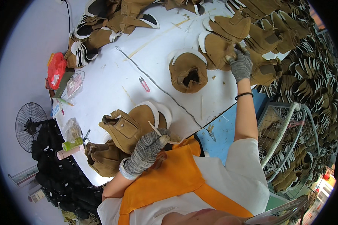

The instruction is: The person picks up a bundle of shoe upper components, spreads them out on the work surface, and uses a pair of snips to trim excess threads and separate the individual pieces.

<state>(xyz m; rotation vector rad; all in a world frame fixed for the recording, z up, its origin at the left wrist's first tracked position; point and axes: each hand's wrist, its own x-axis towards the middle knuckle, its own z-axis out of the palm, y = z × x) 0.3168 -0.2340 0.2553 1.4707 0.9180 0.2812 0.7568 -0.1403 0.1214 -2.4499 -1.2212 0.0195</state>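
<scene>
My left hand (144,152), in a grey knitted glove, is closed near the table's front edge. A thin pale stick (154,128) juts up from its fingers. Beside it lie tan boot uppers (124,133) with white edging, and another tan upper (104,160) sits behind the wrist. My right arm stretches far to the right, and its gloved hand (241,67) has its fingers closed on a tan boot upper (218,48) in a row of them. A single upper (180,77) stands mid-table, its dark opening toward me.
Red-handled thread snips (144,85) and a grey cord (154,80) lie on the white table (112,84). More uppers (127,20) line the far side. At right stands a wire basket (285,138) of uppers. A fan (29,125) and a red plastic bag (56,67) are at left.
</scene>
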